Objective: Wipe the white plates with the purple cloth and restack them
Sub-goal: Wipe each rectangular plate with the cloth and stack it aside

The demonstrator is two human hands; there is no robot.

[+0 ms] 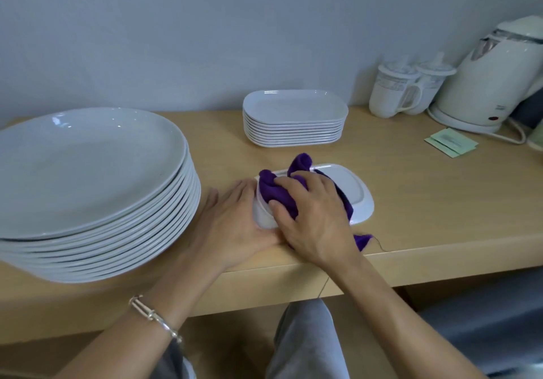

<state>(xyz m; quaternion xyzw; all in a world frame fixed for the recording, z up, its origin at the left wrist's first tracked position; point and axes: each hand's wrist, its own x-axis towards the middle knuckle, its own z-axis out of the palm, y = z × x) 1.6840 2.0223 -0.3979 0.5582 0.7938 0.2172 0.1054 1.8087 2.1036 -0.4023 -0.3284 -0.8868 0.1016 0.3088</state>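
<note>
- Right hand (317,217) gripped the purple cloth (279,190) on a rectangular white plate (360,193); left hand (232,226) lay flat against its edge.
- Pale wooden counter (426,202) met the grey wall (205,26), upper frame.

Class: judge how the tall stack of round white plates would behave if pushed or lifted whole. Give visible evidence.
The stack of round plates probably lifts heavy: many glossy, ceramic-looking plates. Pushed, it likely slides on the smooth wooden counter, upper plates perhaps shifting. It sits near the front edge, so a fall could break them.
</note>
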